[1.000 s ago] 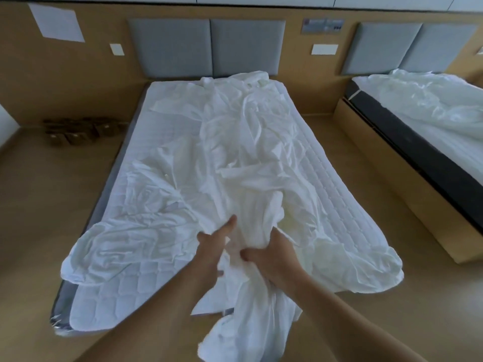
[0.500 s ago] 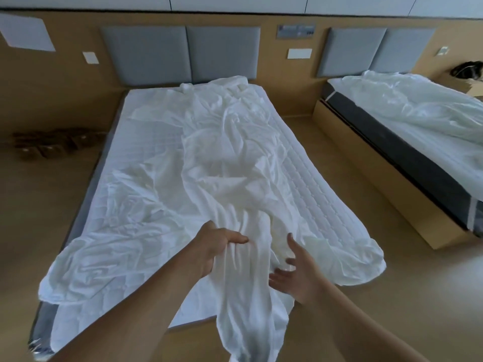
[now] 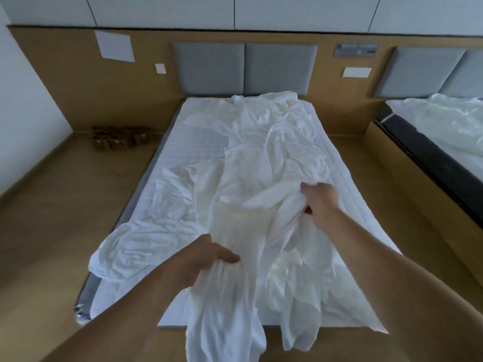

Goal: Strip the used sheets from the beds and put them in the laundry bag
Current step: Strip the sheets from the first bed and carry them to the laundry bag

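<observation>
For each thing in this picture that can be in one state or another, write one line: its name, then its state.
white sheet: crumpled, loose, mostly on the near bed, one end hanging off the foot.
left hand: grip closed on the sheet near the foot.
right hand: grip closed on a bunch of sheet further up.
near bed: quilted pad partly uncovered.
second bed: rumpled white sheet lying on it.

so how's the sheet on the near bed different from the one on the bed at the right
The near sheet is gripped by the left hand and right hand; the far sheet is untouched. The near sheet is bunched toward the foot, trailing off the mattress; the far sheet lies wholly on its bed. Both are white and crumpled.
</observation>
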The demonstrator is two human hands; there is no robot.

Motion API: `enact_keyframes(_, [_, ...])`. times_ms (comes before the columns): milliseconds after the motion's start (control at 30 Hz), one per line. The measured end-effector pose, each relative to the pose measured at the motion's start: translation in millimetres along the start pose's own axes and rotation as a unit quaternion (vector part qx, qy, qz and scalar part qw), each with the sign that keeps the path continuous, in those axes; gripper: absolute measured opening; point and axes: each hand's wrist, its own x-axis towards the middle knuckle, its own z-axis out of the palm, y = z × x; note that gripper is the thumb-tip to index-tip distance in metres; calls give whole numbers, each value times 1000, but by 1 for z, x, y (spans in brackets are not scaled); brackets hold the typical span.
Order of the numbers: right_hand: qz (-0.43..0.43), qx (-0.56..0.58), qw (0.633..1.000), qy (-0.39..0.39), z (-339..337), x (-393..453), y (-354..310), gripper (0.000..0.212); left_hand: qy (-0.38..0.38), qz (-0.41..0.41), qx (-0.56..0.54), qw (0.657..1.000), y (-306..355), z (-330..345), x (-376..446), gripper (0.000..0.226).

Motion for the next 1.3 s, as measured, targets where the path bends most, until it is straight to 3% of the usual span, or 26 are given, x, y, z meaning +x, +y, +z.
enact_keyframes(100, [-102,91,988,65,-16,15,-83,13,4,17,-23,1000,5,-7,-1,74])
enact_keyframes(200, [-155,123,975,99,-34,31,-106,16,11,25,-51,998,13,-6,-2,69])
enact_keyframes(333, [-101,8,988,117,-55,50,-46,11,62,28,-42,997,11,-10,-1,40])
enact_keyframes(400, [-45,12,989,138,-70,57,-17,14,91,18,-56,994,3,-14,3,27])
enact_keyframes(500, [5,57,984,168,-92,61,-10,32,110,6,-76,991,1,-8,10,28])
enact_keyframes(600, [-7,46,984,173,-105,64,-13,28,117,22,-89,989,7,5,21,30])
enact_keyframes(700, [-37,36,993,102,-106,55,-5,31,109,28,-95,989,11,18,29,28])
enact_keyframes(767, [-2,90,996,-18,-96,42,12,59,92,24,-101,990,9,28,32,29])
enact_keyframes(833, [42,88,995,-38,-79,21,43,83,87,14,-115,989,7,39,33,30])
enact_keyframes(900, [101,10,993,66,-63,-1,97,79,89,5,-135,987,2,45,35,32])
enact_keyframes(967, [201,-16,974,101,-49,-27,163,67,83,-9,-162,983,-4,48,37,31])
enact_keyframes(1100, [379,35,922,-70,-31,-91,210,65,62,-51,-187,979,-19,56,39,48])
enact_keyframes(1233, [356,180,902,-161,-21,-96,214,96,36,-102,-170,980,-51,64,41,56])
enact_keyframes(1300, [328,212,904,-175,-17,-89,204,81,14,-142,-147,979,-74,70,37,53])
